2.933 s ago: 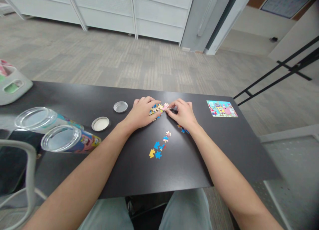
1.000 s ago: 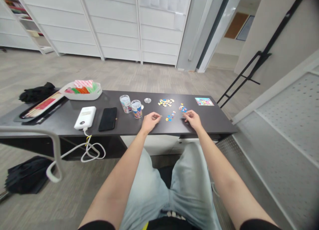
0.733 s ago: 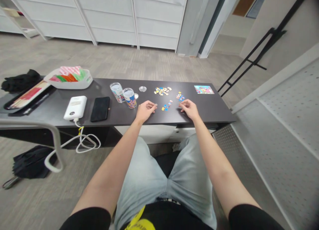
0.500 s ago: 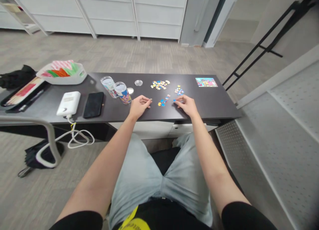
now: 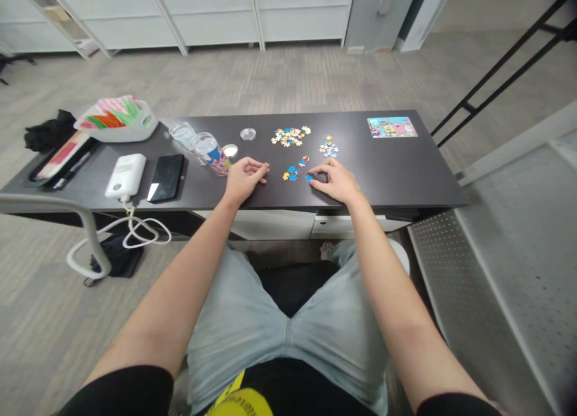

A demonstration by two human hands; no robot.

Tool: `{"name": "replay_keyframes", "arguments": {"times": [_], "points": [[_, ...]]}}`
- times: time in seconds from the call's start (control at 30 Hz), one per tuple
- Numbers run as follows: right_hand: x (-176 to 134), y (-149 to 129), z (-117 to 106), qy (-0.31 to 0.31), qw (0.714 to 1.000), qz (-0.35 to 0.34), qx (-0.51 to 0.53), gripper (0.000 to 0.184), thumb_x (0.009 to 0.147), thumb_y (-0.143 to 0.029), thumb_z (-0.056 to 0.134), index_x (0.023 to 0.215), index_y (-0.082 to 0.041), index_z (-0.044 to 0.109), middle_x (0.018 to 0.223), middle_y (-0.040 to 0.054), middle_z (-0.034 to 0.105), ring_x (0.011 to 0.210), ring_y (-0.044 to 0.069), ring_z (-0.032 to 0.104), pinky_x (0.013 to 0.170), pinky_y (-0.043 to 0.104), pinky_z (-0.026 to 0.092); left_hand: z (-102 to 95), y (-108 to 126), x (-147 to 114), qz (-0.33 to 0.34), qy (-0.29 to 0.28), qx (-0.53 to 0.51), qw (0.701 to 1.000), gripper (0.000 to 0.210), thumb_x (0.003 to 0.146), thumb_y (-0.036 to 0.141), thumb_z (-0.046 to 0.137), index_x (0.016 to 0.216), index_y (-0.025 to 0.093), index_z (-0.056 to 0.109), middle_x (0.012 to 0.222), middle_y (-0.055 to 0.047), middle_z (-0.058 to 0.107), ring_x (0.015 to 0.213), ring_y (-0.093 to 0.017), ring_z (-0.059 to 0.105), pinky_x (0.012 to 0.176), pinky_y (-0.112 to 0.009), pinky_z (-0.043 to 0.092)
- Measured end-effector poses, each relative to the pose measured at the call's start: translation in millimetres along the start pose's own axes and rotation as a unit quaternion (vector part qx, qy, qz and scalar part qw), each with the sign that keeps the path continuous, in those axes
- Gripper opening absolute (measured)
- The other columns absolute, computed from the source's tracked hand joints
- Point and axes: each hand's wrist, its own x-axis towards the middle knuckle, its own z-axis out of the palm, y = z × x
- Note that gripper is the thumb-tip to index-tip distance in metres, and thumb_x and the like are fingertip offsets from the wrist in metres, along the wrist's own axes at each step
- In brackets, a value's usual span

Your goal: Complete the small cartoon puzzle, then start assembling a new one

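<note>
My left hand (image 5: 246,178) is above the dark table, thumb and forefinger pinched on a small puzzle piece (image 5: 267,165) that shows only its edge. My right hand (image 5: 336,180) rests on the table with thumb and forefinger apart. A blue puzzle piece (image 5: 309,178) lies at its fingertips. Between the hands is a small group of blue and yellow puzzle pieces (image 5: 293,174). Beyond them lies a larger pile of puzzle pieces (image 5: 289,137), and another small pile (image 5: 329,148) sits just past my right hand.
A picture card (image 5: 392,127) lies at the table's far right. Two clear printed cups (image 5: 211,154) and round lids (image 5: 247,133) stand left of my left hand. Further left are a phone (image 5: 166,178), a white power bank (image 5: 126,175) with a cable, and a white basket (image 5: 121,132).
My right thumb and forefinger have parted from the blue piece, which now lies on the table. The left hand keeps its pinch. The whole view has shifted slightly.
</note>
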Motion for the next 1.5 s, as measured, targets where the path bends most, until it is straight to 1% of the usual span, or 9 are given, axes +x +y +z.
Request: {"name": "replay_keyframes", "arguments": {"times": [0.17,0.4,0.57,0.73,0.93,1.1,1.2,1.3,1.5], "points": [[-1.8,-3.1,-5.2,-0.018,1.000,-0.015,-0.016,0.028,0.113,-0.038,0.089,0.137,-0.032,0.101,0.150,0.0107,0.085,0.129,0.035,0.085,0.108,0.046,0.063,-0.5,-2.3,1.3,0.001,-0.008,-0.003,1.000,0.059,0.086,0.060,0.120,0.095,0.022,0.076,0.100,-0.011,0.097,0.069,-0.016,0.083,0.068,-0.028,0.070],[-2.5,-1.3,-7.1,-0.017,0.998,0.026,0.053,0.020,0.108,-0.036,0.089,0.122,-0.023,0.093,0.103,0.0036,0.086,0.084,0.024,0.069,0.087,0.038,0.053,0.8,-5.4,3.2,0.008,-0.006,0.000,1.000,0.052,0.088,0.056,0.115,0.094,0.022,0.076,0.099,-0.011,0.097,0.069,-0.016,0.084,0.068,-0.027,0.068],[-2.4,-13.4,-3.7,0.015,0.999,0.036,0.000,0.014,0.113,-0.036,0.087,0.121,-0.027,0.095,0.129,0.0089,0.087,0.098,0.026,0.075,0.091,0.039,0.054,-1.8,-10.8,0.2,0.045,-0.023,0.064,0.997,0.037,0.093,0.050,0.106,0.097,0.024,0.081,0.097,-0.010,0.097,0.075,-0.022,0.089,0.072,-0.031,0.067],[2.2,-18.6,1.5,0.025,0.998,0.045,-0.022,0.016,0.115,-0.043,0.090,0.122,-0.029,0.091,0.125,0.0063,0.086,0.102,0.027,0.077,0.090,0.039,0.051,-1.1,-8.9,-6.4,0.124,-0.023,0.193,0.973,0.018,0.108,0.044,0.092,0.105,0.026,0.089,0.084,-0.003,0.092,0.076,-0.025,0.090,0.079,-0.036,0.064],[11.6,-9.9,0.5,0.040,0.979,0.036,0.198,0.059,0.112,-0.087,0.078,0.105,-0.030,0.085,0.107,0.0059,0.087,0.089,0.027,0.067,0.088,0.043,0.055,54.8,11.4,11.3,0.335,-0.089,0.320,0.882,0.013,0.116,0.032,0.083,0.115,0.029,0.095,0.096,-0.003,0.098,0.083,-0.025,0.091,0.094,-0.041,0.062],[16.3,-5.1,-1.7,0.081,0.945,0.058,0.313,0.084,0.090,-0.116,0.084,0.092,-0.032,0.076,0.090,0.0029,0.074,0.087,0.027,0.061,0.086,0.043,0.054,100.4,18.0,22.7,0.370,-0.135,0.312,0.865,0.016,0.120,0.032,0.077,0.118,0.031,0.093,0.097,-0.002,0.098,0.090,-0.025,0.094,0.097,-0.042,0.062],[14.6,0.8,-9.3,0.087,0.945,0.066,0.309,0.080,0.090,-0.112,0.086,0.091,-0.032,0.075,0.088,0.0031,0.073,0.086,0.027,0.062,0.084,0.043,0.052,96.3,19.6,28.0,0.338,-0.150,0.277,0.887,0.011,0.114,0.035,0.086,0.123,0.030,0.091,0.100,0.000,0.099,0.090,-0.024,0.094,0.100,-0.041,0.065],[8.9,14.9,-24.4,0.124,0.967,0.064,0.214,0.058,0.098,-0.087,0.085,0.090,-0.030,0.078,0.089,0.0047,0.078,0.084,0.027,0.064,0.087,0.044,0.052,76.2,22.1,49.5,0.279,-0.154,0.222,0.921,0.016,0.109,0.037,0.089,0.121,0.027,0.088,0.114,-0.005,0.100,0.099,-0.026,0.095,0.101,-0.041,0.069],[4.2,47.3,-47.7,0.178,0.968,0.161,0.072,0.029,0.103,-0.055,0.072,0.089,-0.029,0.074,0.097,0.0090,0.086,0.090,0.029,0.075,0.094,0.045,0.058,43.6,15.7,120.7,0.193,-0.067,0.260,0.944,0.019,0.097,0.028,0.095,0.115,0.025,0.089,0.115,-0.009,0.094,0.104,-0.031,0.083,0.109,-0.048,0.068]]}}
